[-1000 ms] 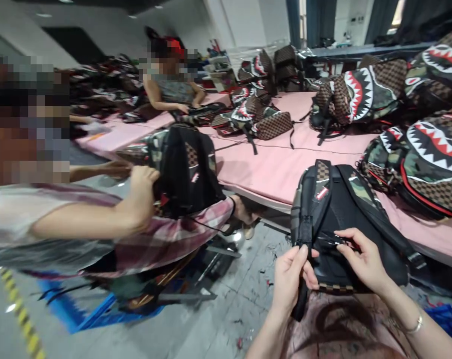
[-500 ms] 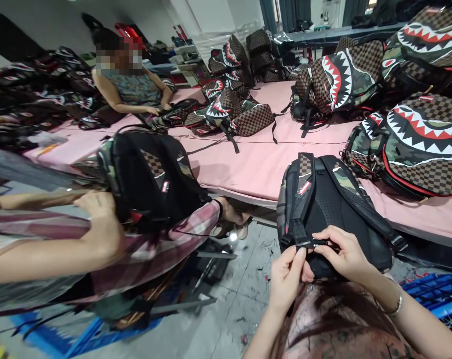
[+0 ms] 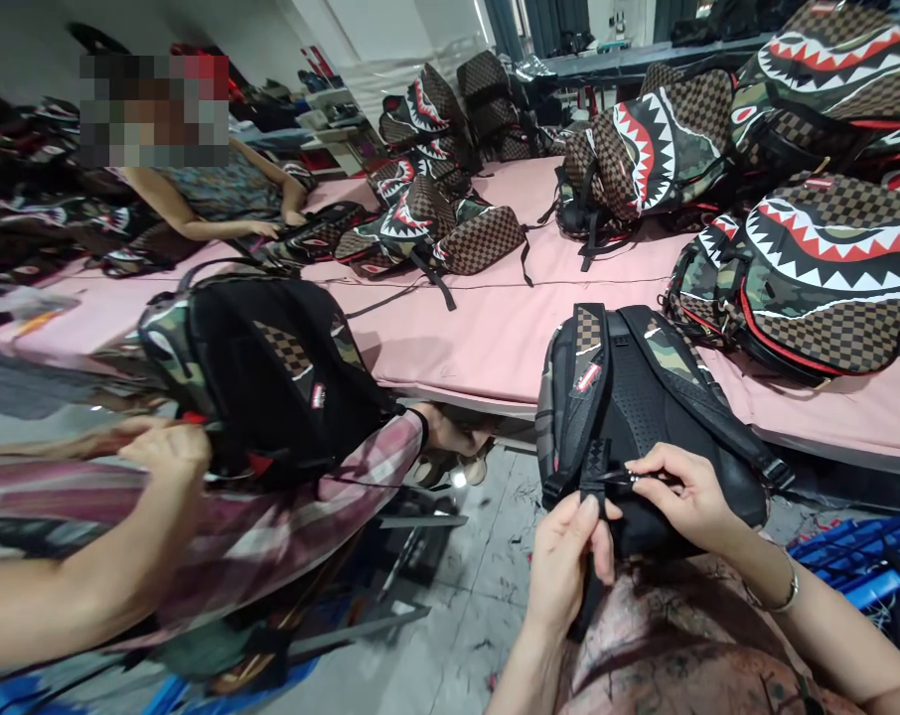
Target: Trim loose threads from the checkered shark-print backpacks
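Observation:
A black backpack (image 3: 636, 397) leans against the table edge and my lap, its padded back and shoulder straps facing me. Low on its left shoulder strap (image 3: 594, 467), my left hand (image 3: 567, 556) pinches the webbing by the strap adjuster, and a loose tail hangs below the fingers. Just to the right, my right hand (image 3: 684, 497) is closed around a small, dark, thin item with shiny spots; its kind is too small to make out. Its tip meets the strap beside my left fingertips.
A pink-covered table (image 3: 457, 338) carries several shark-mouth backpacks (image 3: 829, 268). On the left, a co-worker's hand (image 3: 167, 452) is at another black backpack (image 3: 286, 367). Across the table, another person (image 3: 219, 194) handles a bag. A blue crate (image 3: 859, 556) stands at right.
The view has swung slightly, shifting most things left. My left hand has slid down the strap, whose tail now hangs below it. The right hand stays closed beside the strap.

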Demonstrator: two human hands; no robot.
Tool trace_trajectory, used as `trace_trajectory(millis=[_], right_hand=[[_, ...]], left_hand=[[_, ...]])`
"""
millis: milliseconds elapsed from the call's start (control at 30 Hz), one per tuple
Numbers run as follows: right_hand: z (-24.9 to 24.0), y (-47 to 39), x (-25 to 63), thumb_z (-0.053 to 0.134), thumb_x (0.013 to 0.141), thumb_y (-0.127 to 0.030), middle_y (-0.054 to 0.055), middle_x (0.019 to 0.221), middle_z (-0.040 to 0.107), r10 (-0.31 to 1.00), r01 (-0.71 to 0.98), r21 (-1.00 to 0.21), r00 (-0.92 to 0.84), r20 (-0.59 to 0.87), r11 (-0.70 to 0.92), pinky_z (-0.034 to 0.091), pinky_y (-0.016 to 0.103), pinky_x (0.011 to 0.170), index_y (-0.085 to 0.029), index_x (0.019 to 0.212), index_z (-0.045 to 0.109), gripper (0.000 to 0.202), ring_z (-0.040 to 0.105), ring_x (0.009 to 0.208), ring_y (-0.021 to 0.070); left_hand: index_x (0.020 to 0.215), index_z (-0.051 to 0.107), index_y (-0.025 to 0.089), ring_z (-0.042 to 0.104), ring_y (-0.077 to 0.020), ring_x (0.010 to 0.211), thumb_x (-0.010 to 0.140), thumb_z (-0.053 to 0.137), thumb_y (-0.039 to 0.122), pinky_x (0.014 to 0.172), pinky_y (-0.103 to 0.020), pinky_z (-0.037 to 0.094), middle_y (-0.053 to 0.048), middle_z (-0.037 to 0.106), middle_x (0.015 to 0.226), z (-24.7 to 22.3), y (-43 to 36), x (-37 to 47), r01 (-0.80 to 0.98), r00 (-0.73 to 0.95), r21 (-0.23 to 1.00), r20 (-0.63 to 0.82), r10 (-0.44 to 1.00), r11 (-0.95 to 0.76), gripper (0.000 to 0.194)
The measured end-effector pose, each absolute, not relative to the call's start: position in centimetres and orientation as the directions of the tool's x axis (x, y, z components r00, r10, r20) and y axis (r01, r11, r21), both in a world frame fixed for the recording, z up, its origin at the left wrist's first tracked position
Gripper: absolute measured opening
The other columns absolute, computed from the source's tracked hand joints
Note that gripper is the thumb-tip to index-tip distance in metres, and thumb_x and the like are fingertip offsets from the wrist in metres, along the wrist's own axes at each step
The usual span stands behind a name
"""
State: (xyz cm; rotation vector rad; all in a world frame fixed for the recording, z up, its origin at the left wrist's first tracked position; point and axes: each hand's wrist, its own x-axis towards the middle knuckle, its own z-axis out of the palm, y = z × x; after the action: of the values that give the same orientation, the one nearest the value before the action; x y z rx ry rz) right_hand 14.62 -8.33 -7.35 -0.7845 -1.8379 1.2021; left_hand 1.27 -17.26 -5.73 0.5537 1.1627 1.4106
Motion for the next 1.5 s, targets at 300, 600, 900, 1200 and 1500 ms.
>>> trace_trajectory(millis=[300, 600, 900, 1200, 1500], right_hand=[[-8.7, -8.4, 13.5, 0.062, 0.068, -0.053, -0.007, 0.05, 0.034, 0.867, -0.122, -0.986, -0.498, -0.038, -0.114, 0.026, 0.019, 0.041, -0.016, 0.063, 0.05, 0.039, 0.029, 0.043, 0.0054], [-8.3, -7.9, 13.6, 0.059, 0.073, -0.045, -0.004, 0.062, 0.046, 0.898, -0.058, -0.998, -0.44, 0.014, -0.013, 0.04, 0.021, 0.053, -0.018, 0.076, 0.05, 0.029, 0.045, 0.056, 0.0092], [-8.6, -7.3, 16.8, 0.051, 0.084, -0.02, 0.004, 0.08, 0.062, 0.706, 0.272, -0.67, -0.456, 0.541, 0.69, 0.044, 0.028, 0.07, -0.018, 0.094, 0.056, 0.011, 0.056, 0.076, 0.0149], [-8.4, -7.5, 16.3, 0.049, 0.086, -0.021, 0.006, 0.08, 0.064, 0.601, 0.256, -0.567, -0.548, 0.582, 0.783, 0.045, 0.028, 0.067, -0.016, 0.089, 0.058, 0.01, 0.058, 0.074, 0.0154], [-8.2, -7.2, 16.9, 0.05, 0.086, -0.021, 0.006, 0.079, 0.064, 0.594, 0.252, -0.567, -0.57, 0.568, 0.784, 0.045, 0.028, 0.067, -0.016, 0.088, 0.058, 0.011, 0.057, 0.073, 0.0156]], left_hand=[[0.066, 0.051, 0.015, 0.015, -0.0018, 0.023, 0.078, 0.052, 0.047, 0.028, -0.014, 0.015, 0.011, 0.023, 0.031, -7.1, -17.2, 2.3, -0.626, 0.28, 0.624, -0.381, 0.881, 0.469, 0.034], [0.078, 0.07, 0.015, 0.057, -0.0129, 0.066, 0.064, 0.07, 0.031, 0.062, -0.022, 0.045, -0.004, 0.066, 0.074, -6.7, -17.1, 1.6, -0.202, -0.38, 0.938, -0.339, 0.86, 0.281, 0.021], [0.084, 0.069, 0.013, 0.06, -0.0138, 0.067, 0.057, 0.075, 0.031, 0.059, -0.021, 0.046, -0.006, 0.069, 0.079, -7.4, -16.8, 1.1, -0.419, -0.432, 0.87, -0.442, 0.786, 0.259, 0.033], [0.079, 0.071, 0.014, 0.056, -0.0105, 0.063, 0.056, 0.075, 0.033, 0.06, -0.021, 0.045, -0.004, 0.067, 0.077, -7.1, -16.9, 1.5, -0.34, -0.494, 0.915, -0.37, 0.787, 0.216, 0.03], [0.083, 0.07, 0.013, 0.054, -0.0109, 0.062, 0.061, 0.072, 0.034, 0.059, -0.022, 0.044, -0.005, 0.065, 0.079, -7.9, -16.9, 1.1, -0.276, -0.455, 0.935, -0.333, 0.826, 0.225, 0.03]])
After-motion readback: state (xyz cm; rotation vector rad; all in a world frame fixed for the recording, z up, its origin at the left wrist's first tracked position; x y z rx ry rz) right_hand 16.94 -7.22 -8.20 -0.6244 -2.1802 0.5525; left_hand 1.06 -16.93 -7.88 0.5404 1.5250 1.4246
